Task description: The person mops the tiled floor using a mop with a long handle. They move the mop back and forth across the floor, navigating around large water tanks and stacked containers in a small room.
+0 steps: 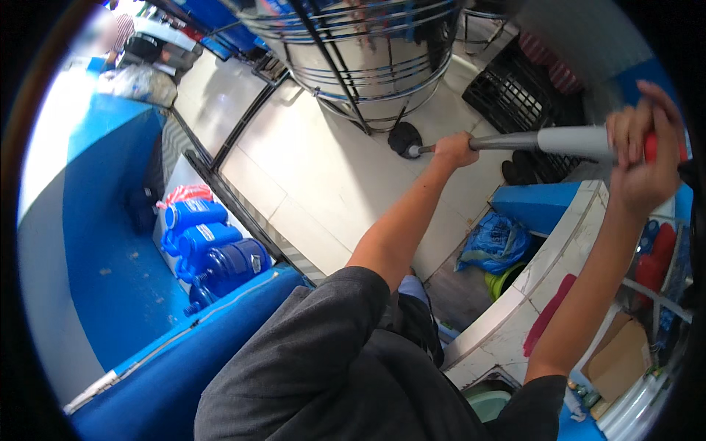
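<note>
My left hand [455, 150] is closed around the grey lower shaft of a mop [504, 141]. Farther up, my right hand [642, 151] wraps the pale upper sleeve near its red end, with some fingers raised and slightly blurred. The handle runs nearly level across the view. At its lower end, a white joint meets the dark, rounded mop head [404, 138], which appears to rest on pale floor tiles [320, 182] beside the foot of a wire stand.
A chrome wire stand [380, 99] surrounds a large shiny vessel. Blue water jugs [237, 259] are at left. Right are a black plastic crate [510, 96], dark slippers [518, 168], a blue plastic bag [496, 242] and a tiled counter [551, 264]. A person is partly visible upper left.
</note>
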A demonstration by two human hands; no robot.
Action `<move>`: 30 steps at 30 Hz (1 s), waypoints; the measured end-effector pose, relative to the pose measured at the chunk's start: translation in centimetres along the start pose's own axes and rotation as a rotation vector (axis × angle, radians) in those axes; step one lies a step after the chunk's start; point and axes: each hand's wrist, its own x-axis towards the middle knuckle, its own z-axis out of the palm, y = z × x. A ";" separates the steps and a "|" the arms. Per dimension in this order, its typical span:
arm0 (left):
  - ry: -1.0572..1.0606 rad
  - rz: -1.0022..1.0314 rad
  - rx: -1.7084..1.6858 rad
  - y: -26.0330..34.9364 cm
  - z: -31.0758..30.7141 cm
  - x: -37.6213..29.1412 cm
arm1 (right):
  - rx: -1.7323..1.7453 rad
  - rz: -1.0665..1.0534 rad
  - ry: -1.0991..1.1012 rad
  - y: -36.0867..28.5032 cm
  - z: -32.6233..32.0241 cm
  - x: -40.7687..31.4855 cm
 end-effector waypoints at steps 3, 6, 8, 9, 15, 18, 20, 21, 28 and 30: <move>0.018 -0.016 -0.064 -4.1 -4.2 -2.7 | -0.045 0.017 -0.083 1.5 5.5 2.0; 0.147 -0.076 -0.195 -8.8 -7.6 -6.5 | 0.004 -0.054 -0.183 1.6 14.1 2.7; 0.242 -0.104 -0.242 -11.4 -9.4 -8.5 | 0.089 0.011 -0.176 1.2 19.6 3.0; 0.269 -0.133 -0.236 -12.7 -10.3 -9.5 | 0.109 0.071 -0.133 0.9 22.0 3.4; 0.298 -0.257 -0.180 -19.3 -14.9 -17.0 | 0.324 0.197 -0.261 1.2 30.3 3.5; 0.313 -0.487 -0.195 -22.3 -16.0 -20.1 | 0.448 0.232 -0.343 4.0 33.1 3.2; 0.390 -0.535 -0.239 -24.5 -15.9 -22.2 | 0.468 0.250 -0.409 6.5 35.1 2.2; 0.430 -0.574 -0.263 -25.7 -15.6 -23.1 | 0.481 0.261 -0.445 7.8 36.0 1.7; 0.658 -0.847 -0.138 -30.0 -11.1 -27.1 | 0.734 0.567 -0.583 13.7 36.6 -2.4; 0.668 -0.913 -0.116 -29.6 -9.2 -26.8 | 0.754 0.583 -0.664 14.2 33.8 -3.0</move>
